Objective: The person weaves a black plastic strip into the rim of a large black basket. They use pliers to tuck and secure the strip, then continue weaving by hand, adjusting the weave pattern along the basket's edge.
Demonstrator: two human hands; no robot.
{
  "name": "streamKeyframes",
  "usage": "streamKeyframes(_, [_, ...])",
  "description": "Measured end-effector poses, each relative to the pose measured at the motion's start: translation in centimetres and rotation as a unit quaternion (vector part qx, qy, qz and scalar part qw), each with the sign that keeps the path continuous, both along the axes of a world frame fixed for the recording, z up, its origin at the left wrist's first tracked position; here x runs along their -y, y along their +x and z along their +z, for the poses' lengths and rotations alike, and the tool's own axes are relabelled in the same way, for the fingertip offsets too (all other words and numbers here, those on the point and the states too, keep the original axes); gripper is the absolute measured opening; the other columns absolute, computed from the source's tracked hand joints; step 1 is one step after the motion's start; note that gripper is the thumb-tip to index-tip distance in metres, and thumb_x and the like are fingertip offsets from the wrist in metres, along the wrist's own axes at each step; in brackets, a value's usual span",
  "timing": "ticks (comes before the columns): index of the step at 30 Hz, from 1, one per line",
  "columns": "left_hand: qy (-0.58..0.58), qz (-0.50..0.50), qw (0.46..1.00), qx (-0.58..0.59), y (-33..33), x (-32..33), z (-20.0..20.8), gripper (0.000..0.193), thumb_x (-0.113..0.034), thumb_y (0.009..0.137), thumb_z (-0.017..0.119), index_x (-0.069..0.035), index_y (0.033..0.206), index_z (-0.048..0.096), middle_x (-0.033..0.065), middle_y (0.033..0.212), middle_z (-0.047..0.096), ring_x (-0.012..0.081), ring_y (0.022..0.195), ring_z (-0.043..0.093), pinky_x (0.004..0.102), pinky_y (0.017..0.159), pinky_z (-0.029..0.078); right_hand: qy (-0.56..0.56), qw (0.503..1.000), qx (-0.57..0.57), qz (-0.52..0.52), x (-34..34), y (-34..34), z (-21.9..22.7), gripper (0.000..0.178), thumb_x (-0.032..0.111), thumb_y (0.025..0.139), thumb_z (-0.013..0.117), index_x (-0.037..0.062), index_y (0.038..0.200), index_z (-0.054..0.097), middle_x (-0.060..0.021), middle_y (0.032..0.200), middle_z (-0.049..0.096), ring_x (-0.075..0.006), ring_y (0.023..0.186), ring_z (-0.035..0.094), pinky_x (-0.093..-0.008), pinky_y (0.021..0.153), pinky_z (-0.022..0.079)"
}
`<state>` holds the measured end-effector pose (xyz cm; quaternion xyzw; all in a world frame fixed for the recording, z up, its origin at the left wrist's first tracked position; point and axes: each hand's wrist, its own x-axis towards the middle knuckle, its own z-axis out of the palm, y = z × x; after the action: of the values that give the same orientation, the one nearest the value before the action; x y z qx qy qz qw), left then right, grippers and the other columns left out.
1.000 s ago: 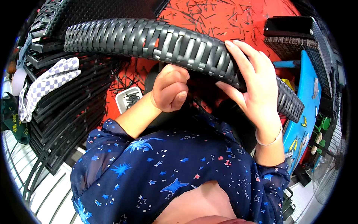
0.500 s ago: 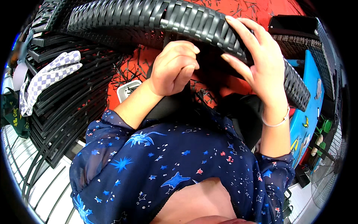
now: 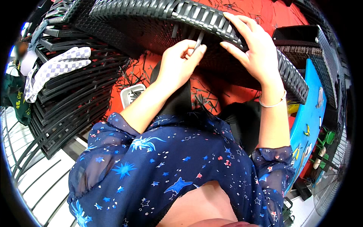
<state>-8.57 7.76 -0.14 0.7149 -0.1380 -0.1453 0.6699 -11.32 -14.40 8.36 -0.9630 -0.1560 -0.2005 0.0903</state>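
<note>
A black woven wicker piece (image 3: 151,10) arches across the top of the view, its thick curved rim wrapped in flat strands. My left hand (image 3: 178,62) is closed below the rim, pinching a narrow grey strip (image 3: 199,38) that hangs from the weave between thumb and fingers. My right hand (image 3: 254,51) grips the rim's right part, fingers over the top and thumb on the near side. Other short strand ends hang from the underside beside the pinched one. The strip's upper end is lost in the shadow under the rim.
Stacked black curved frames (image 3: 72,102) stand at the left with a checkered glove (image 3: 60,68) on them. A grey tray (image 3: 128,92) and scattered black scraps lie on the red floor covering (image 3: 145,64). At right are a blue board (image 3: 308,102) with yellow-handled tools and a dark box (image 3: 295,34).
My left hand has turned from a closed fist and now visibly pinches the strip. The wicker piece has shifted slightly in view, my right hand still on its rim.
</note>
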Motion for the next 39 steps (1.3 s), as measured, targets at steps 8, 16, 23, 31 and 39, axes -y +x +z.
streamKeyframes(8, [0.024,0.114,0.917,0.382,-0.3,-0.4,0.4,0.012,-0.006,0.096,0.069,0.003,0.102,0.076,0.0131,0.126,0.062,0.0179,0.087,0.064,0.0305,0.086,0.052,-0.017,0.999,0.048,0.01,-0.1,0.9,-0.8,0.064,0.041,0.085,0.078,0.0184,0.142,0.058,-0.0123,0.123,0.065,-0.0337,0.102,0.067,-0.0441,0.089,0.055])
streamKeyframes(16, [-0.085,0.043,0.828,0.553,3.3,3.4,-1.0,0.01,-0.005,0.099,0.062,0.002,0.102,0.069,0.017,0.117,0.072,0.0362,0.114,0.065,0.0471,0.103,0.048,-0.05,0.998,0.041,-0.028,0.5,1.3,-0.7,0.071,0.045,0.084,0.079,0.0162,0.144,0.056,-0.0127,0.118,0.066,-0.0328,0.1,0.067,-0.0444,0.088,0.055])
streamKeyframes(23, [-0.19,0.054,0.853,0.484,4.2,5.7,-0.4,0.018,-0.006,0.106,0.044,0.003,0.106,0.06,0.0135,0.099,0.068,0.0187,0.081,0.063,0.0309,0.074,0.054,-0.062,0.997,0.034,-0.031,1.1,1.6,-0.3,0.072,0.044,0.083,0.08,0.0123,0.143,0.056,-0.0133,0.115,0.066,-0.0337,0.101,0.066,-0.0437,0.088,0.055])
streamKeyframes(31, [-0.25,0.012,0.881,0.401,4.7,6.3,1.1,0.017,-0.006,0.104,0.047,0.003,0.094,0.058,0.0135,0.085,0.062,0.0261,0.073,0.062,0.0361,0.069,0.052,-0.1,0.992,0.04,-0.063,1.1,2.2,-0.2,0.073,0.047,0.082,0.08,0.013,0.142,0.056,-0.0124,0.108,0.065,-0.0317,0.095,0.066,-0.0428,0.085,0.055])
streamKeyframes(39, [-0.208,0.023,0.901,0.38,4.5,6.6,2.1,0.01,-0.001,0.098,0.052,0.004,0.089,0.055,0.0178,0.083,0.055,0.0386,0.075,0.057,0.043,0.069,0.048,-0.125,0.987,0.039,-0.096,2.1,3.2,-0.2,0.075,0.055,0.081,0.078,0.0156,0.141,0.057,-0.0133,0.1,0.066,-0.0317,0.091,0.067,-0.0429,0.08,0.056])
